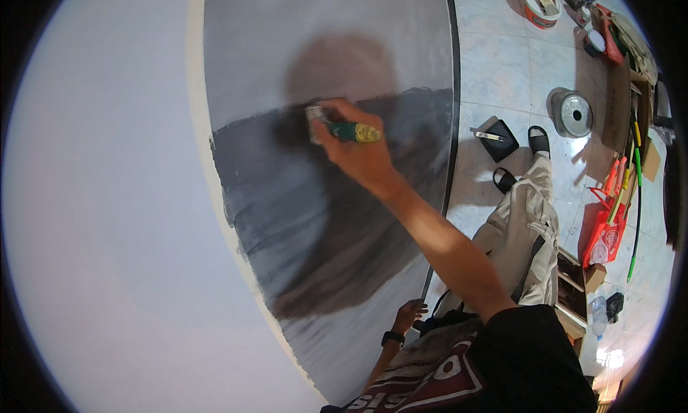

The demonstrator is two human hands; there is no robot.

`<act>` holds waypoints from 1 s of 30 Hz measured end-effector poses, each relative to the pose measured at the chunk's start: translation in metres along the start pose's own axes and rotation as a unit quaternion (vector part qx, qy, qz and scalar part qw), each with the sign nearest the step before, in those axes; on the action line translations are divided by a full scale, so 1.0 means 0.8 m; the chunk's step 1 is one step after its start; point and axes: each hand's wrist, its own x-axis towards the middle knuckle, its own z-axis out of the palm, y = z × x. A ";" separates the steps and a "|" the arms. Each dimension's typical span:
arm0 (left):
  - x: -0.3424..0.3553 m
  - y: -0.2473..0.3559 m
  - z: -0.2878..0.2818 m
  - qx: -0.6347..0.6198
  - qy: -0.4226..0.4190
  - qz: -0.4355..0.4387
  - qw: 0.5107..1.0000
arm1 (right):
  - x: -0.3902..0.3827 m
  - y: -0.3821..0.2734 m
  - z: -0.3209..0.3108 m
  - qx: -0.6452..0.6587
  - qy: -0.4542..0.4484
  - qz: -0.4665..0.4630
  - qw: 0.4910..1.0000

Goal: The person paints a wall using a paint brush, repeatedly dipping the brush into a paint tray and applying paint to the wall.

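Note:
My right hand [358,137] is closed around a paintbrush [367,133] with a green and yellow handle. Its pale bristles meet the wall at the border between a lighter grey area [251,62] and a darker grey painted area [251,191]. The shadow of my head and arm falls across that spot. Lower in the view, my left hand [410,315], with a dark watch on its wrist, hangs near my waist beside the wall. Its fingers look loosely apart, and I see nothing held in them. Cream masking tape [215,176] edges the grey paint on the left.
A black paint tray [497,146] with a brush across it lies on the tiles by my sandalled feet. Further right are a round metal container [572,113], a white and orange bucket [539,15], a red bag [603,237] and a green pole [637,205].

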 end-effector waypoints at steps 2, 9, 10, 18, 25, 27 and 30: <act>-0.004 0.000 -0.005 -0.004 0.001 0.004 1.000 | -0.001 -0.048 0.008 0.020 -0.026 0.019 0.999; -0.003 0.006 0.004 0.034 0.005 -0.022 0.999 | 0.016 0.065 -0.060 0.005 0.032 0.010 0.999; 0.000 0.004 0.004 0.032 0.007 -0.020 0.999 | 0.025 0.077 -0.086 -0.076 0.044 0.036 0.995; 0.007 -0.008 -0.006 0.012 -0.023 -0.005 1.000 | 0.018 0.028 -0.029 -0.039 0.007 -0.050 0.998; -0.001 0.002 -0.005 0.025 -0.013 0.005 1.000 | 0.015 0.011 -0.033 0.076 -0.030 0.054 0.995; 0.003 0.003 -0.008 0.030 -0.008 -0.006 0.999 | 0.024 0.083 -0.072 -0.028 0.027 0.065 0.997; -0.005 -0.003 -0.019 0.016 0.000 0.013 1.000 | 0.028 0.097 -0.122 -0.159 0.065 0.119 0.978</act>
